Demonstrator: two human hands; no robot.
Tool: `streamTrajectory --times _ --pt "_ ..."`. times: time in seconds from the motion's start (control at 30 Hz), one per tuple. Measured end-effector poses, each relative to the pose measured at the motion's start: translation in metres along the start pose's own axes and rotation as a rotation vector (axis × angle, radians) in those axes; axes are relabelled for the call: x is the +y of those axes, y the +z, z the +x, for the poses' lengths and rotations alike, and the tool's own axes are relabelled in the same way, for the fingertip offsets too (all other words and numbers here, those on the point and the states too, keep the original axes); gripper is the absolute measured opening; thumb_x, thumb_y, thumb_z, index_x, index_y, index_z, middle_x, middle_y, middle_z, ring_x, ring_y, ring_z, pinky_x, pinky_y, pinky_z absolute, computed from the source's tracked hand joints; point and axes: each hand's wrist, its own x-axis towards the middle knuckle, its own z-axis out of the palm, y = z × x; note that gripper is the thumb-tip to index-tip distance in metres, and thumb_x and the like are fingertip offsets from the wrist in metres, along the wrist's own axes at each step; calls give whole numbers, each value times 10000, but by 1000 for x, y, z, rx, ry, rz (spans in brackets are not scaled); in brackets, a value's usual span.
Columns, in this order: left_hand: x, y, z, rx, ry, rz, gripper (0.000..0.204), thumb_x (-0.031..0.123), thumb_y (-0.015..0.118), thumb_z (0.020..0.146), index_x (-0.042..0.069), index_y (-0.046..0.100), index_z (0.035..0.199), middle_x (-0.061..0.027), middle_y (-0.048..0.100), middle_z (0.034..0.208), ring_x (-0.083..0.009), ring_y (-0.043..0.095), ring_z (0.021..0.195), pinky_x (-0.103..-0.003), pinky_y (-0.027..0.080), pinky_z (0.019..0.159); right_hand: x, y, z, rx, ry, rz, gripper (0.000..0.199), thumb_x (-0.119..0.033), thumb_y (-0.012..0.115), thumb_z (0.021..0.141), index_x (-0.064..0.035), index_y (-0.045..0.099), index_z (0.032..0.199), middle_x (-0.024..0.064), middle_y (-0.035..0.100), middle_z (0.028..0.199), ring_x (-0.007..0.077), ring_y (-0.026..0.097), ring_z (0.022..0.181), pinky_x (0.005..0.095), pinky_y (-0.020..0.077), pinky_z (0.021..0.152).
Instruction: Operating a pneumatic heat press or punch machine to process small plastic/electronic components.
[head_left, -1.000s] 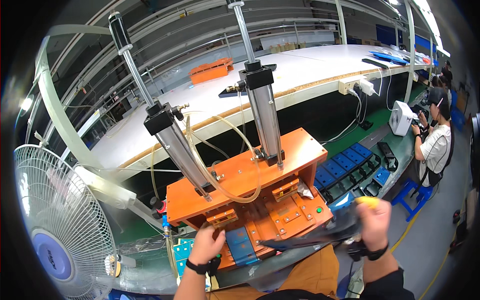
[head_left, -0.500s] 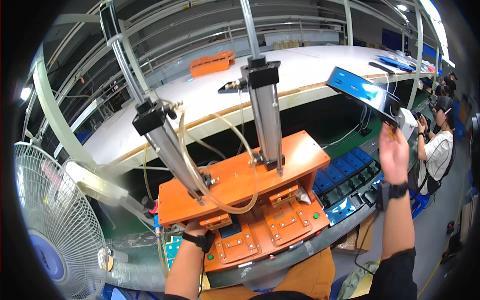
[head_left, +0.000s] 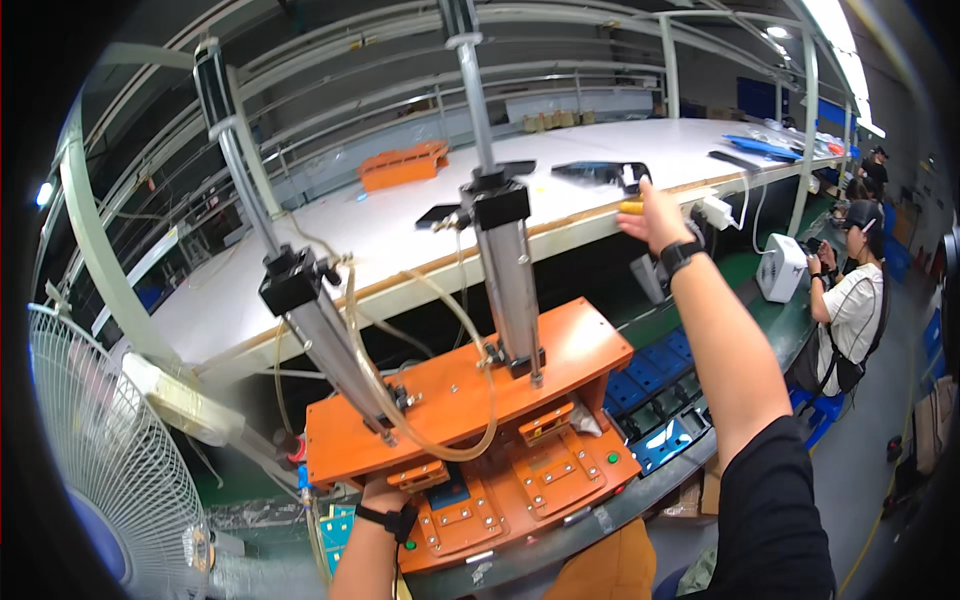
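Observation:
My right hand [head_left: 660, 222] reaches over the front edge of the white tabletop, its fingers stretched out and something yellow on the fingertips. Just beyond its thumb lies a dark, glossy flat panel [head_left: 590, 172] on the tabletop; whether the thumb still touches its near end is hard to see. My left hand [head_left: 382, 492] is under the top plate of an orange press [head_left: 450, 400], at the left clamp block. The press hides its fingers. Beside it, a dark blue piece [head_left: 450, 492] sits on the left fixture [head_left: 470, 515].
Two air cylinders [head_left: 515, 290] with looping clear hoses rise from the press. A fan [head_left: 120, 450] stands at left. Blue panels [head_left: 650, 375] line the conveyor at right. An orange fixture [head_left: 403, 165] sits on the white table [head_left: 300, 250]. Another person [head_left: 850, 310] works at right.
My right hand has swung left and forward, bringing the panel from the air down to the white tabletop. My left hand stays inside the press. The view has shifted slightly.

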Motion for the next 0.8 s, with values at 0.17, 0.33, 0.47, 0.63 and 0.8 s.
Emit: streamTrajectory --times 0.17,0.33,0.47,0.63,0.8 --pt "21 -10 -14 -43 -95 19 389 253 706 976 142 675 1348 -111 708 1358 -314 635 1294 -425 521 1095 -14 5 18 46 -60 -709 545 -498 635 1006 -22 578 1265 115 688 922 186 657 629 331 543 545" --pt "27 -16 -18 -37 -108 35 386 255 710 973 139 679 1340 -115 709 1354 -315 637 1290 -426 523 1092 -7 -21 1 70 -257 -684 483 -434 671 993 39 678 1091 108 720 851 164 650 592 320 525 525" --pt "33 -22 -12 -37 -93 23 384 257 714 971 137 683 1334 -118 710 1351 -316 638 1288 -427 523 1089 -6 -52 -56 -32 -528 -665 417 -374 690 1015 35 729 1087 74 731 844 141 652 640 287 530 622" --pt "29 -21 -21 -21 -92 7 381 258 718 968 134 687 1327 -121 710 1346 -317 640 1284 -428 525 1086 55 -98 -228 -257 -455 -418 158 -129 648 1048 8 722 1074 20 690 892 87 628 816 260 520 736" --pt "71 -42 -42 -156 -115 -249 399 304 751 945 118 715 1296 -166 723 1299 -397 645 1244 -469 520 1077 188 -195 -372 -195 -64 -385 117 -88 681 1029 2 752 1049 9 738 934 95 668 854 281 548 795"
